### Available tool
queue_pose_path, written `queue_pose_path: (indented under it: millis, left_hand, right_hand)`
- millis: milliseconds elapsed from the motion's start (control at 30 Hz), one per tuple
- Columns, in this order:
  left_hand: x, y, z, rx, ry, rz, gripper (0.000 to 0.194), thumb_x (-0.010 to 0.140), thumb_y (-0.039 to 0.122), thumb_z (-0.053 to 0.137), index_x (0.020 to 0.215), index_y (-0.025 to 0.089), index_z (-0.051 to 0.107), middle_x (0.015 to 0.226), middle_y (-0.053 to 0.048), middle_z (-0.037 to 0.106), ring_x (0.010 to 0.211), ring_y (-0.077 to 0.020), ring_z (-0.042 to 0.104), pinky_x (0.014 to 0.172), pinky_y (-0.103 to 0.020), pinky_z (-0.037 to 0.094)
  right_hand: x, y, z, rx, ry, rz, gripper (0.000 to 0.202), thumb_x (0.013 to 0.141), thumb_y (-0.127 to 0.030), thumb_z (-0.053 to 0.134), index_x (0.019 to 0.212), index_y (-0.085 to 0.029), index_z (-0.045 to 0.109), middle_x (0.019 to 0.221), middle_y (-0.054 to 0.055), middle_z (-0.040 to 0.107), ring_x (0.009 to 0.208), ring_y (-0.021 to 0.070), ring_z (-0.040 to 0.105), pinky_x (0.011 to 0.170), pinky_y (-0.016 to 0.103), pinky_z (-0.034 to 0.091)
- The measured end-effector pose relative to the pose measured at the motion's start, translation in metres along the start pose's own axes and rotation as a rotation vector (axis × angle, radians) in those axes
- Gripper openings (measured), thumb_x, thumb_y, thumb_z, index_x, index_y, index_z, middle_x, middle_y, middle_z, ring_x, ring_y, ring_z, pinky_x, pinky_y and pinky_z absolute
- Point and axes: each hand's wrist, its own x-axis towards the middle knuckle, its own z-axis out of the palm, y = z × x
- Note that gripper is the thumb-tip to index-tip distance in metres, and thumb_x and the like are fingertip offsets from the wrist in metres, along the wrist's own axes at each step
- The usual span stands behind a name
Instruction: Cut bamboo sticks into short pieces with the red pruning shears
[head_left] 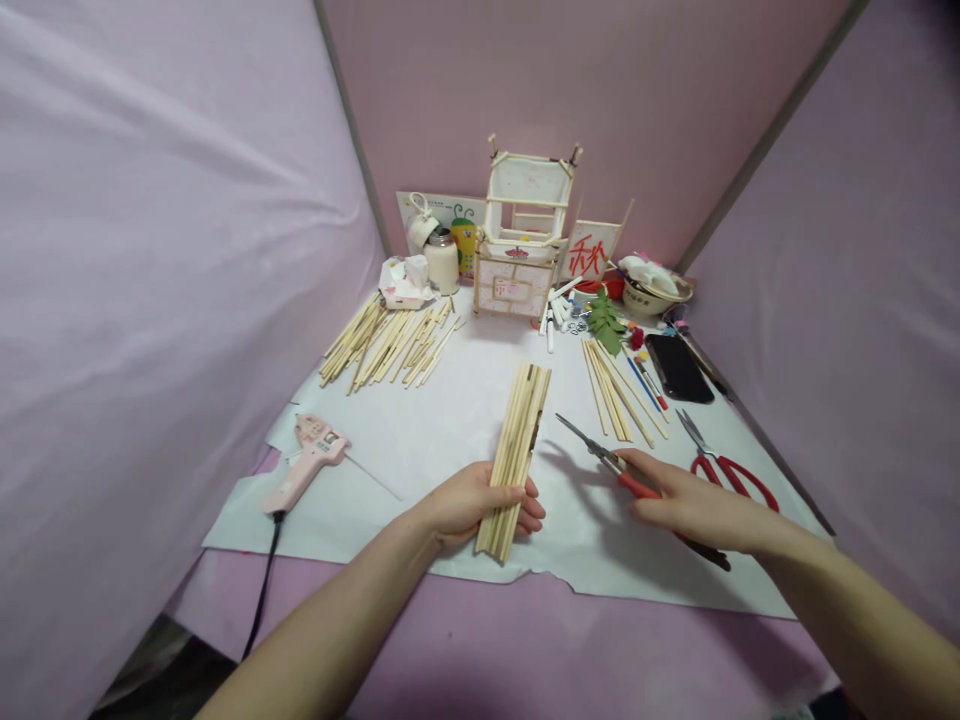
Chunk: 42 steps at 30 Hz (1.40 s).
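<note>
My left hand (480, 505) holds a flat panel of wooden sticks (517, 450) near its lower end, thumb across the front and fingers behind. Dark marks show near the panel's top and right edge. To the right, my right hand (667, 495) grips long-nosed pliers (619, 468) with red and black handles, their tip pointing up and left toward the panel without touching it. Red-handled scissors (724, 465) lie beyond my right wrist. On the left, a pink glue gun (311, 460) rests on the white sheet (420, 430).
Loose sticks (390, 345) lie at the back left and more sticks (619, 390) at the right. A stick-built frame (515, 285) stands at the back centre. Nearby are a jar (442, 262), a bowl (654, 297), green leaves (604, 318) and a black phone (679, 368).
</note>
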Motion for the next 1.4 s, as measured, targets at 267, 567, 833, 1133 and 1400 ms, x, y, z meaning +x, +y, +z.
queue_pose_path:
  millis: [267,567,833,1133,1400]
  left_hand:
    - [0.0,0.0,0.0,0.008,-0.008,0.004,0.036,0.07,0.033,0.078,0.091,0.008,0.062,0.083,-0.013,0.07,0.072,-0.0192,0.069,0.074,-0.035,0.054]
    - [-0.001,0.001,0.003,0.022,0.017,0.007,0.038,0.069,0.034,0.08,0.09,0.008,0.062,0.082,-0.012,0.069,0.071,-0.0187,0.069,0.073,-0.035,0.054]
    - [-0.001,0.0,0.003,0.043,0.025,0.021,0.037,0.071,0.034,0.078,0.091,0.009,0.061,0.081,-0.011,0.069,0.07,-0.0182,0.068,0.072,-0.034,0.054]
    - [0.0,0.001,0.0,0.024,0.008,0.026,0.036,0.075,0.034,0.075,0.096,0.01,0.059,0.079,-0.009,0.068,0.067,-0.0172,0.068,0.068,-0.032,0.054]
    - [-0.001,0.0,0.0,-0.03,-0.071,0.033,0.034,0.074,0.031,0.076,0.096,0.008,0.062,0.085,-0.012,0.069,0.074,-0.0199,0.07,0.074,-0.035,0.055]
  right_hand:
    - [0.002,0.002,0.025,-0.126,0.207,-0.02,0.05,0.07,-0.027,0.055,0.119,-0.018,0.051,0.093,0.006,0.061,0.084,0.0235,0.057,0.073,0.031,0.043]
    - [-0.005,0.01,0.033,-0.128,0.223,-0.009,0.041,0.076,-0.027,0.05,0.116,-0.019,0.048,0.089,0.004,0.058,0.081,0.0217,0.055,0.07,0.03,0.04]
    - [0.004,0.018,0.058,-0.51,0.47,0.014,0.04,0.079,-0.033,0.049,0.116,-0.019,0.052,0.108,0.013,0.057,0.096,0.0308,0.052,0.08,0.04,0.037]
    - [-0.013,0.006,0.048,-0.044,0.268,-0.026,0.049,0.077,-0.032,0.053,0.124,-0.019,0.048,0.114,0.009,0.058,0.105,0.0269,0.054,0.089,0.036,0.042]
    - [-0.034,-0.021,0.03,0.15,0.144,0.025,0.058,0.077,-0.036,0.056,0.131,-0.019,0.044,0.124,0.007,0.057,0.113,0.0272,0.054,0.098,0.037,0.04]
